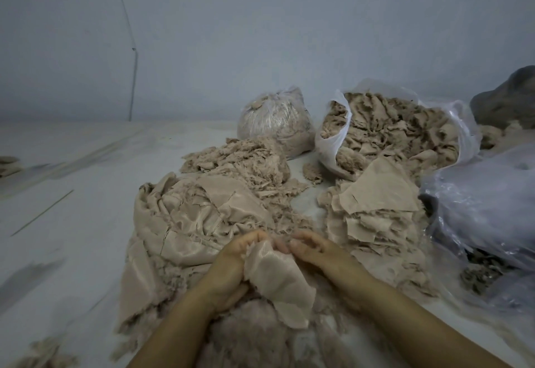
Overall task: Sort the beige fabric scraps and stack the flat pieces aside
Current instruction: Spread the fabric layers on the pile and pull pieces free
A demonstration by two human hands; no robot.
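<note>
Frayed beige fluff (pixel 254 335) lies nearest, between the person's forearms, and just beyond it both hands work one piece. A flat beige mesh fabric scrap (pixel 278 283) hangs between them: the left hand (pixel 231 263) has its fingers curled round the scrap's upper left edge, and the right hand (pixel 315 249) pinches its top edge from the right, fingers bent.

Sorting looks partly done. To the right of the hands, a layered stack of flat beige pieces (pixel 376 211) sits on the pale floor (pixel 72 222), several sheets deep, so a fair number appear already set aside. On the left, a rumpled heap of larger shiny beige cloth (pixel 185 217) is not yet sorted, and a mound of shredded beige scraps (pixel 240 162) lies farther off.

At the far side, an open white plastic sack (pixel 330 141) brims with more beige scraps, and a tied clear bag of scraps (pixel 275 124) stands left of it. Judging by these, much material remains. The held scrap seems bound for the stack on the right.
</note>
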